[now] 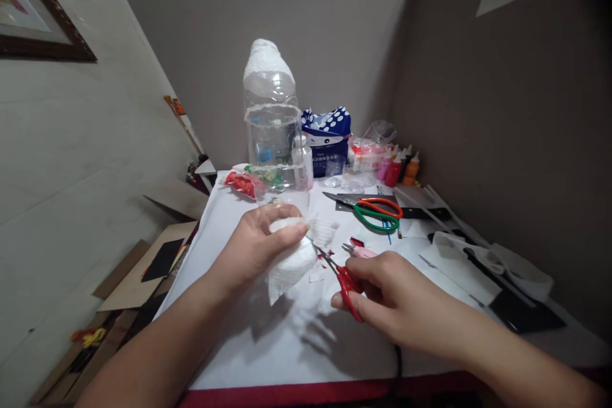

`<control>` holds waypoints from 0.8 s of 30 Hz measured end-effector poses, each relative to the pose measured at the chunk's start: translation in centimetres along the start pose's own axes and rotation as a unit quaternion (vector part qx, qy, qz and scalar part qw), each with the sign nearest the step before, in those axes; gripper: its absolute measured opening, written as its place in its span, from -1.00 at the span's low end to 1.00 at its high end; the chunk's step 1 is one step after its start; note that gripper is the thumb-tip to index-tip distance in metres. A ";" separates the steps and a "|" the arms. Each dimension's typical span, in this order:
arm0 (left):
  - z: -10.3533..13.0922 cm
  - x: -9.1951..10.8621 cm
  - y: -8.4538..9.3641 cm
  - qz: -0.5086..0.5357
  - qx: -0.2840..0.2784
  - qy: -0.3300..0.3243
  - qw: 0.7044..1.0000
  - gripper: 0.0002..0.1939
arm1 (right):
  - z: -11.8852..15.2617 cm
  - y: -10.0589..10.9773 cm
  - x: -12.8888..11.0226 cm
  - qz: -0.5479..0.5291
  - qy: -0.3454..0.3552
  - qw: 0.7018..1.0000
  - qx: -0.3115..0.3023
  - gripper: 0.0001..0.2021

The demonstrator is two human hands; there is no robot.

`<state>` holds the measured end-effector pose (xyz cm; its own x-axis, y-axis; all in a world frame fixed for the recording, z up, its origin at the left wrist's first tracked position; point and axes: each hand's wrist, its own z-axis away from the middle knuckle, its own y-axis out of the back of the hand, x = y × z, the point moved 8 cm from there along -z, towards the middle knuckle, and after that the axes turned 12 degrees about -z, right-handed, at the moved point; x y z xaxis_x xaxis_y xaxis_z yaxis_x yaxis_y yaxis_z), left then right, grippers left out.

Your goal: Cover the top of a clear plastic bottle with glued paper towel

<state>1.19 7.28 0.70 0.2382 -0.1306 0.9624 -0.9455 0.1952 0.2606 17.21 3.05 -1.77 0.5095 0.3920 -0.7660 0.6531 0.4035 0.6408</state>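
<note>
My left hand (261,239) is closed on the near end of a long clear plastic bottle tube (275,140), where a white textured paper towel (291,258) covers it. Loose corners of the towel stick out to the right and below. The tube reaches away from me, has whitish seams, and ends in a white-covered cap (268,60). In my right hand (377,293) are small red-handled scissors (349,287), with fingers in the loops. Their blades point at the towel beside my left thumb; whether they are cutting into it I cannot tell.
Large scissors (377,213) with red and green handles lie at mid-table. Behind are a blue tissue pack (329,143), paint bottles (404,169) and a red bag (243,183). White strips (521,271) lie right; cardboard (143,268) stands left below the table (229,357).
</note>
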 end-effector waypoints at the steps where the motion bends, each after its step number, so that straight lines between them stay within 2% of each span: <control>1: 0.1 0.0 0.0 -0.001 0.001 0.000 1.000 -0.74 | 0.0 -0.1 0.1 -0.001 0.003 1.000 0.006 -0.71; 11: 0.4 0.2 -0.5 0.011 -0.017 -0.001 1.000 -0.75 | 0.5 -0.6 0.9 0.002 0.001 1.000 0.021 -0.76; 15: 0.3 -0.3 -0.6 0.037 -0.023 0.004 0.999 -0.74 | 0.5 -0.1 0.6 0.007 0.016 0.999 0.031 -0.74; 24: 0.3 -0.3 -0.8 0.056 -0.030 0.015 0.998 -0.63 | 0.3 1.2 -0.1 0.026 0.022 0.999 0.010 -0.73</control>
<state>1.79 6.87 0.17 0.1385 -0.0745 0.9876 -0.9519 0.2652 0.1535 18.11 3.24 -0.91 0.5183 0.4478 -0.7286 0.6375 0.3655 0.6782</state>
